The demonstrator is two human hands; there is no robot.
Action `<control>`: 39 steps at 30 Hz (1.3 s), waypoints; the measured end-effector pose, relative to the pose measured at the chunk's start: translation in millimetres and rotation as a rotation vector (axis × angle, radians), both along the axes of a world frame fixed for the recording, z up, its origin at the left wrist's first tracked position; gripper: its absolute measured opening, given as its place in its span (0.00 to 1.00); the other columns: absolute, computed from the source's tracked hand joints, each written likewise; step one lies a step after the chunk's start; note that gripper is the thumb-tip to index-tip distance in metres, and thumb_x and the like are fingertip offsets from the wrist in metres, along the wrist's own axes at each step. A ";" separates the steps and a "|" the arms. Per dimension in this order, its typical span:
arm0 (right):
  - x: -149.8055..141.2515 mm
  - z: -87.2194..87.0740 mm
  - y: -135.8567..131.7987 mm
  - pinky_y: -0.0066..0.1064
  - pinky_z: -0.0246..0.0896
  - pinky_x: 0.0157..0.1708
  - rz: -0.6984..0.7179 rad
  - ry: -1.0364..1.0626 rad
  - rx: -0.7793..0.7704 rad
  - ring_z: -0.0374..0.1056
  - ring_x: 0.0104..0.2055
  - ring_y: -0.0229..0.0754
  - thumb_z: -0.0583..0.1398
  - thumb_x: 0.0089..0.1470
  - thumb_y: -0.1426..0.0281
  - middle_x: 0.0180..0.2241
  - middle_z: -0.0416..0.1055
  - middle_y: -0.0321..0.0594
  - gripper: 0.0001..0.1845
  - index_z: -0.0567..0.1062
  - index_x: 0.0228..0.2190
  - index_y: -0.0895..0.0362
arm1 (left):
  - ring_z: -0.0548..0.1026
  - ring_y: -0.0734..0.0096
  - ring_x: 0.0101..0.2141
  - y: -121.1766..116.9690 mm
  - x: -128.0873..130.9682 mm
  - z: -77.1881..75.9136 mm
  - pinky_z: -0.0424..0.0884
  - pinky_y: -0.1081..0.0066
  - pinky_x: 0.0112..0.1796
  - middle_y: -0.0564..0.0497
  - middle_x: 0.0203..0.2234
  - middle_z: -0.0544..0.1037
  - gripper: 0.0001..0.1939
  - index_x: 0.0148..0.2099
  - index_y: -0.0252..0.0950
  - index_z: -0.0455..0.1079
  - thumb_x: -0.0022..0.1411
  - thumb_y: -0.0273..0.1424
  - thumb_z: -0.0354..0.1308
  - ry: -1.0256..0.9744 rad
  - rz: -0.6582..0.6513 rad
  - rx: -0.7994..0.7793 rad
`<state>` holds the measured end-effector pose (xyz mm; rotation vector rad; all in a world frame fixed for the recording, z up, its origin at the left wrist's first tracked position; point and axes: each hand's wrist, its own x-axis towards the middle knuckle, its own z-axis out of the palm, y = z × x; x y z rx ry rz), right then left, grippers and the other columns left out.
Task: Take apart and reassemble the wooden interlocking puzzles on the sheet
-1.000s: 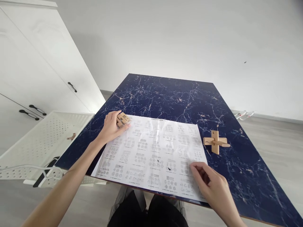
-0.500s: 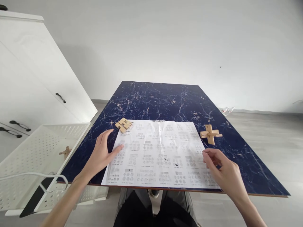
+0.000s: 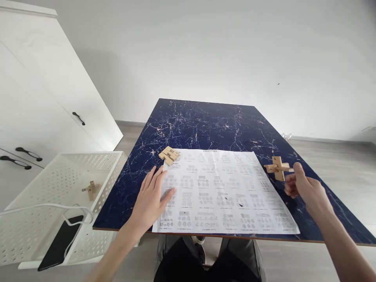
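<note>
My left hand (image 3: pixel 150 196) lies with fingers stretched across the left edge of a white printed sheet (image 3: pixel 217 188), thumb on the paper. Just beyond its fingertips, a flat group of joined wooden blocks (image 3: pixel 169 155) sits on the sheet's far left corner. On the right of the table is a cross-shaped wooden puzzle (image 3: pixel 278 168) marked with numbers. My right hand (image 3: pixel 307 186) is closed at the puzzle's right arm, thumb at the tip and fingers curled below. The exact finger contact is partly hidden.
The dark blue marbled table (image 3: pixel 202 125) meets a pale wall behind. At lower left stands a white perforated basket (image 3: pixel 110 172) holding another wooden cross piece (image 3: pixel 92 190), a white cable (image 3: pixel 44 206) and a black flat object (image 3: pixel 60 244). White cabinets (image 3: pixel 49 86) stand beyond it.
My right hand has moved from the sheet's right edge out to the cross-shaped puzzle and closed at its right arm. The view has shifted, and my left hand remains by the sheet's left edge.
</note>
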<state>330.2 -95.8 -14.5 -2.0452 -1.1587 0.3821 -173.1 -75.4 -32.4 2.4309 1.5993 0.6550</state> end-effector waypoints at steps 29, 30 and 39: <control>-163.7 14.8 -26.1 0.34 0.56 0.29 0.892 0.866 -0.108 0.60 0.21 0.38 0.55 0.73 0.49 0.18 0.63 0.32 0.29 0.67 0.24 0.53 | 0.61 0.38 0.73 -1.0 92.2 66.8 0.62 0.38 0.68 0.39 0.75 0.62 0.63 0.79 0.53 0.46 0.53 0.49 0.80 -0.463 -0.427 -0.657; -163.7 15.2 -26.1 0.34 0.56 0.29 0.909 0.882 -0.103 0.60 0.21 0.38 0.55 0.73 0.48 0.18 0.63 0.31 0.29 0.67 0.24 0.53 | 0.63 0.37 0.72 4.3 95.6 68.2 0.62 0.39 0.68 0.39 0.74 0.63 0.63 0.79 0.53 0.48 0.50 0.48 0.81 -0.488 -0.474 -0.676; -166.0 6.9 -37.7 0.33 0.58 0.28 0.777 0.897 -0.021 0.63 0.22 0.38 0.54 0.73 0.46 0.18 0.65 0.32 0.30 0.67 0.25 0.53 | 0.76 0.43 0.63 27.8 119.3 59.1 0.71 0.48 0.63 0.41 0.65 0.75 0.53 0.72 0.47 0.65 0.46 0.38 0.83 -0.581 -0.589 -0.672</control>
